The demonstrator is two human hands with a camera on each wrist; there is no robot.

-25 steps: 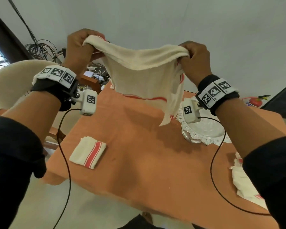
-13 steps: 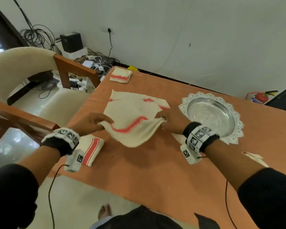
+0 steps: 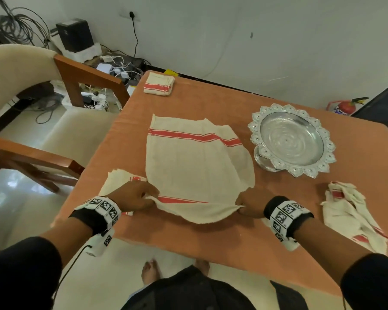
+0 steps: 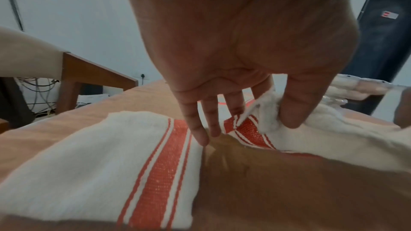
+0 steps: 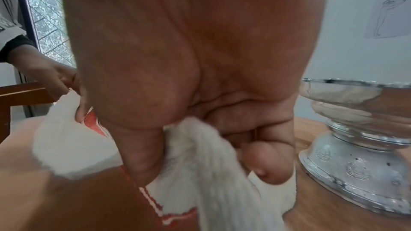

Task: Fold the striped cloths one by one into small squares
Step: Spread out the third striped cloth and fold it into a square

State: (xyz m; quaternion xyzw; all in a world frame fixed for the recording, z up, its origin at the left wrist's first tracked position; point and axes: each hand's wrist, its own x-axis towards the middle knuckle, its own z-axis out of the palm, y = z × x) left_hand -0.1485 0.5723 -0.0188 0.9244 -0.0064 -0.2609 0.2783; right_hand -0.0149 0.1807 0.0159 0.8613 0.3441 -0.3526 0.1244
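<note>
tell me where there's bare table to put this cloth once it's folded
Bare patches: the far strip of table between the folded cloth and the silver tray, and the near edge below both hands. Crowded: the left side, where a folded cloth lies by the left hand, and the right, with the unfolded pile.

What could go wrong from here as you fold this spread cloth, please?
The spread cloth lies close beside the silver pedestal bowl; lifting its near edge forward might brush the bowl. The left hand pinches its corner right over the folded cloth underneath, so that one may get dragged or undone. The far edge looks uneven, so the fold may come out crooked.
</note>
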